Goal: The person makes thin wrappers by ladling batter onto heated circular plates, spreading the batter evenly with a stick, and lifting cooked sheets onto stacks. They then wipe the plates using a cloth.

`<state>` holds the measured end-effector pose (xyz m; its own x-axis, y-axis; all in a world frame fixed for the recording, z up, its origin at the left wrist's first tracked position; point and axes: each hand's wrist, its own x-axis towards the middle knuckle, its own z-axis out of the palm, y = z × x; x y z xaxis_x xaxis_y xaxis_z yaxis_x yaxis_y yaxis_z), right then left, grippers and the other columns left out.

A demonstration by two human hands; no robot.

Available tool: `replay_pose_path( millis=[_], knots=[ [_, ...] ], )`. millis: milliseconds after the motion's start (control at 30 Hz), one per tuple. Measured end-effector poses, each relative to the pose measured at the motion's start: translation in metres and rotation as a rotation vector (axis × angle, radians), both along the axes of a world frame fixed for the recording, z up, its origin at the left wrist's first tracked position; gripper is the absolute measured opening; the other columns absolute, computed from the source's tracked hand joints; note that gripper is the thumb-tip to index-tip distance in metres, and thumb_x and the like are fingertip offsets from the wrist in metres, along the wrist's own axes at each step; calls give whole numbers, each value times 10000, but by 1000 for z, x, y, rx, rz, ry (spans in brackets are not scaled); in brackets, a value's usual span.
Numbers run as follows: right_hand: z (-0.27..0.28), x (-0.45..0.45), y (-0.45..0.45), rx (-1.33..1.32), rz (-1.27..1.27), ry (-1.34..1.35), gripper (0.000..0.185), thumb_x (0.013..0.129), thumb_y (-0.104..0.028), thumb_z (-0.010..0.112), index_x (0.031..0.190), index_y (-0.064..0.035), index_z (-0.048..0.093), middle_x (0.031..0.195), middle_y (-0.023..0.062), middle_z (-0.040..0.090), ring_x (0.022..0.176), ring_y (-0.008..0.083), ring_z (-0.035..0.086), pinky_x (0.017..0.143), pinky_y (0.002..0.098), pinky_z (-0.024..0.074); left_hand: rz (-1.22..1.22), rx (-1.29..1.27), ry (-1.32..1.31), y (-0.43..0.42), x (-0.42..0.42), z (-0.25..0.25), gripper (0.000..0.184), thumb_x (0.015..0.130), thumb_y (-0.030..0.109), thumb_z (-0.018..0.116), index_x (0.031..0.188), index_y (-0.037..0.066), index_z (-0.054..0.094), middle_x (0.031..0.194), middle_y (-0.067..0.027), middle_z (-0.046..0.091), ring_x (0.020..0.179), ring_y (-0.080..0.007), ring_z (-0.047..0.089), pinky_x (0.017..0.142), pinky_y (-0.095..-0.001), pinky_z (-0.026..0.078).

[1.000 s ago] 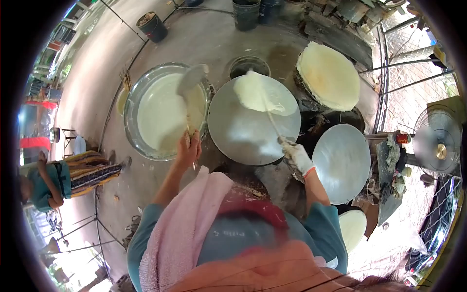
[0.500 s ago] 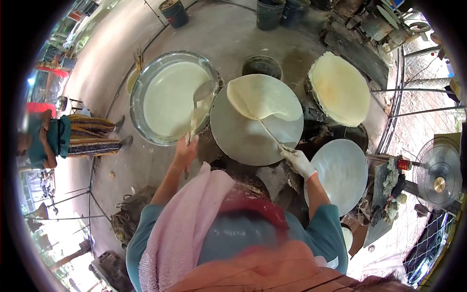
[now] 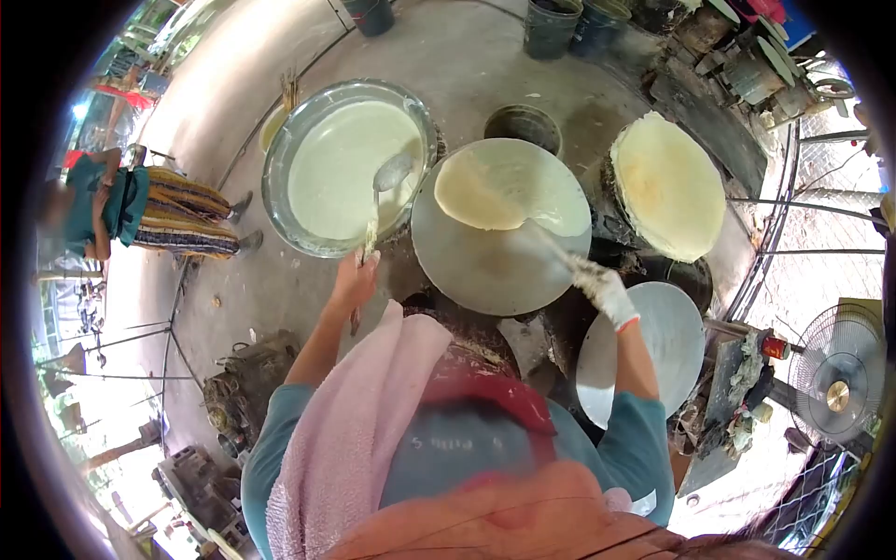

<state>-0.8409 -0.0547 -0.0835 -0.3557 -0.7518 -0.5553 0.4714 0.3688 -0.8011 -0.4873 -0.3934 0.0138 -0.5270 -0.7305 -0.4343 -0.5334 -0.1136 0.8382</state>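
My left hand (image 3: 356, 279) is closed round the handle of a ladle (image 3: 393, 173), whose bowl is over the near right part of a wide metal basin (image 3: 278, 191) of pale batter (image 3: 350, 168). In my gloved right hand (image 3: 607, 291) is a spreader stick (image 3: 560, 250), blurred, its far end on the round griddle (image 3: 485, 271). Pale batter (image 3: 476, 191) covers much of the griddle's far half.
A large round pale sheet (image 3: 669, 187) lies on a stand at the right. Nearer is another round metal plate (image 3: 658, 341). A fan (image 3: 838, 373) stands far right, buckets (image 3: 553, 28) at the back, and a person (image 3: 121, 210) at the left.
The batter on the griddle has spread wider across the far half. The ladle bowl has come down and toward the basin's right side. The view has turned, shifting the surroundings.
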Motion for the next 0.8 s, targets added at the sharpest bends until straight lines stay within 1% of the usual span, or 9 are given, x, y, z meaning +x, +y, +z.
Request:
replay_pose_path(
  millis=[33, 100, 200, 300, 433, 533, 600, 700, 800],
  knots=[
    [-26, -16, -7, -159, -142, -149, 383, 905, -12, 587, 1271, 72, 516, 1194, 63, 586, 982, 90, 536, 854, 201, 457, 19, 16, -5, 1, 0, 1, 196, 947, 207, 513, 813, 76, 457, 571, 18, 428, 426, -81, 397, 386, -256, 319],
    [12, -21, -31, 35, 77, 99, 375, 912, -64, 594, 1272, 25, 539, 961, 22, 621, 758, 68, 536, 667, 181, 457, 54, 47, -16, 2, -2, 5, 190, 947, 204, 514, 817, 76, 458, 575, 15, 433, 427, -86, 401, 386, -259, 322],
    [42, 10, -34, 196, 313, 82, 430, 892, -237, 652, 1291, -99, 571, 634, -116, 441, 479, 10, 341, 416, 197, 224, 69, 44, -35, 5, 2, 8, 183, 945, 202, 512, 825, 74, 462, 583, 6, 447, 424, -90, 406, 382, -266, 323],
    [53, 14, -15, 186, 335, 18, 438, 899, -180, 643, 1297, -27, 545, 720, -63, 539, 557, 20, 428, 468, 175, 325, 75, 27, -113, 8, 6, 14, 187, 942, 192, 506, 813, 64, 464, 563, -1, 444, 426, -99, 418, 381, -282, 326],
    [-24, -38, -23, -176, -29, 10, 421, 893, -75, 619, 1290, 31, 526, 1061, 35, 622, 845, 109, 600, 754, 182, 466, -34, -139, -197, 2, 8, 11, 196, 914, 199, 542, 853, 17, 501, 611, -39, 482, 502, -146, 466, 472, -328, 379],
    [-4, -36, -47, 54, 342, 296, 389, 898, -169, 627, 1260, -39, 567, 773, -38, 570, 573, 36, 482, 494, 189, 372, -101, -234, -231, -10, 6, -9, 224, 900, 203, 545, 906, -19, 521, 674, -128, 555, 590, -260, 537, 574, -389, 431],
    [26, -10, -45, 232, 397, 121, 335, 889, -232, 654, 1175, -59, 630, 582, -113, 423, 444, 15, 340, 399, 224, 236, -126, -318, -250, -14, -3, -11, 242, 894, 199, 542, 941, -38, 534, 724, -194, 595, 673, -349, 577, 650, -430, 456],
    [29, -4, -14, 216, 330, -71, 389, 901, -159, 639, 1261, -28, 571, 733, -52, 575, 572, 15, 464, 490, 178, 355, -259, -599, -180, -26, -11, -38, 238, 914, 216, 540, 868, -16, 511, 619, -165, 555, 549, -305, 549, 550, -417, 432],
    [-18, -25, 13, -32, 97, 187, 449, 873, -9, 636, 1299, 50, 508, 1158, 32, 584, 959, 100, 551, 870, 217, 452, -405, -822, -242, -41, -23, -69, 244, 918, 220, 535, 911, -24, 514, 700, -232, 598, 645, -398, 601, 608, -470, 460]
  ],
)
